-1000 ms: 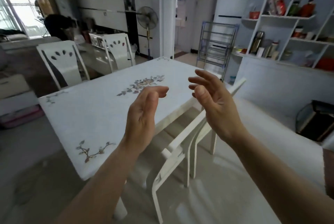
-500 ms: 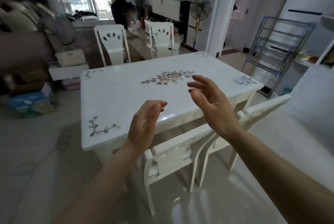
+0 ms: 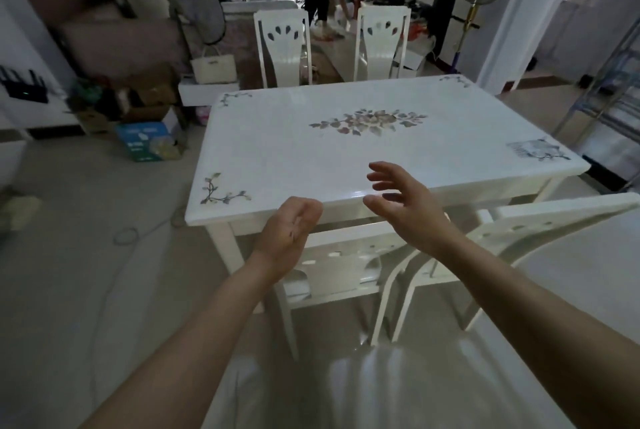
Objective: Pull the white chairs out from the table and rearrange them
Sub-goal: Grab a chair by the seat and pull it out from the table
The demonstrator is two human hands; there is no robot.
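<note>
— Left hand and right hand have sunk toward the table's near edge
— Holding anything?
— No; left loosely curled, right spread, both bare. The chair sits tucked under that edge, its top rail running left-right just below them, one hand above each end, neither plainly nearer
— Its look?
— Glossy white, cut-outs in the back; second chair alongside, to the right

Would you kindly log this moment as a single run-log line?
left hand: empty, loosely curled | right hand: empty, fingers spread | near-left chair: pushed under table, untouched | near-right chair: likewise
</note>
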